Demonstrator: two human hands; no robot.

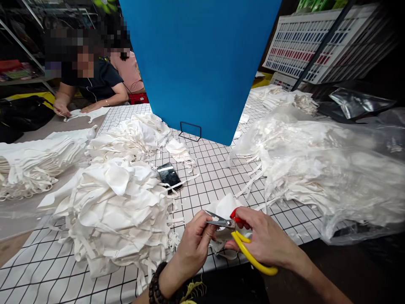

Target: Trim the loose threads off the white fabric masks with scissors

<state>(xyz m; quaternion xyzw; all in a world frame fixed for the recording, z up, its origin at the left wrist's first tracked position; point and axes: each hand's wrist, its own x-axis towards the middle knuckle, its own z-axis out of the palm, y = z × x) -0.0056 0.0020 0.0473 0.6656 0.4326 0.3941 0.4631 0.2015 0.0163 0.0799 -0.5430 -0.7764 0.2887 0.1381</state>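
Head view. A pair of scissors lies at the lower centre of the frame, above the near edge of a grid-patterned tablecloth. Its blades point left, slightly parted, with a bit of white between them; the long axis runs from the tips at left, gently downward, to the handles at right. The red handle sits highest, at the fingers, while the yellow handle curves away toward the lower right.

The right hand is clamped on the scissors, its fingers curled about the handles, the forearm entering from the lower right. The left hand comes up from the lower centre, wrist ringed by a beaded bracelet; thumb and forefinger are drawn close at the blade tips, but whether they pinch cloth cannot be told. A white cloth piece lies just behind and beneath the blades. A heaped white cloth pile occupies the left centre, beside a dark phone; a clear plastic bag of white cloth fills the right.
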